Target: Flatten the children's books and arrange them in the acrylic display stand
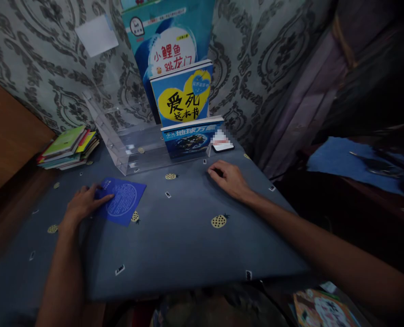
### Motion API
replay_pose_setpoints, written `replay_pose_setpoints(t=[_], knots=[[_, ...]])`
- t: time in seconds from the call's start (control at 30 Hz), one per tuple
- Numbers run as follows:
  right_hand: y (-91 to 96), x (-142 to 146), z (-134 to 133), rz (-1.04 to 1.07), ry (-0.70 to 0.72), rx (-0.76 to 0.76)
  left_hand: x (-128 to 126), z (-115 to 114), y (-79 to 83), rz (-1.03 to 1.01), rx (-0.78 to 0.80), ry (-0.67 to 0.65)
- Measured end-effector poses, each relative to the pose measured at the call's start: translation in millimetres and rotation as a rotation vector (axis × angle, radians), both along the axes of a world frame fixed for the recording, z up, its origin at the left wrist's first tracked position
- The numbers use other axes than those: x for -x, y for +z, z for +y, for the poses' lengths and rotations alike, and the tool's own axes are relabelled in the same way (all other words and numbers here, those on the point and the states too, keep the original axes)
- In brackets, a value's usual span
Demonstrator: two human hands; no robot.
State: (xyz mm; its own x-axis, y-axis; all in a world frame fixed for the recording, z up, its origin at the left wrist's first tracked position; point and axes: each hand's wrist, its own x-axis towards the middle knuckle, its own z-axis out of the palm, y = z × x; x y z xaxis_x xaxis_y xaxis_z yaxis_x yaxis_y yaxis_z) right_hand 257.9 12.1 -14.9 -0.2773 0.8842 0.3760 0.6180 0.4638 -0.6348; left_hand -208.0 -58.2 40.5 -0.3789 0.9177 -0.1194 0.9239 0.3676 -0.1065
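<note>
My left hand (82, 204) rests on the left edge of a blue printed sheet (125, 200), thumb and fingers spread over it. White text inside a round outline covers the sheet, which lies on the table. Further right, my right hand (228, 179) lies on the cloth with its fingers curled in, and nothing shows in them. Just beyond it is a clear acrylic book stand (147, 164). In the stand, a blue book with an earth picture (191, 141) is in front, a blue and yellow book (184, 97) behind it, and a taller teal book (168, 41) at the back.
A stack of thin books (69, 147) lies at the table's far left. A phone (223, 144) lies beside the stand. The grey-blue tablecloth (184, 245) has pineapple prints. Patterned wallpaper (243, 59) rises behind, and a book (321, 309) lies below the table at right.
</note>
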Motion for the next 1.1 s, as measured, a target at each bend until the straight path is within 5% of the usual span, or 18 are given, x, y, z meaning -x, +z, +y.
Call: replay_pose_setpoints(t=[0.57, 1.1], knots=[[-2.6, -0.5, 1.8, 0.001, 0.01, 0.002, -10.4, -1.5, -3.5, -0.253, 0.001, -0.167], [-1.2, -1.2, 1.2, -0.012, 0.018, -0.011, -14.7, 0.0, -7.7, -0.194, -0.045, -0.11]])
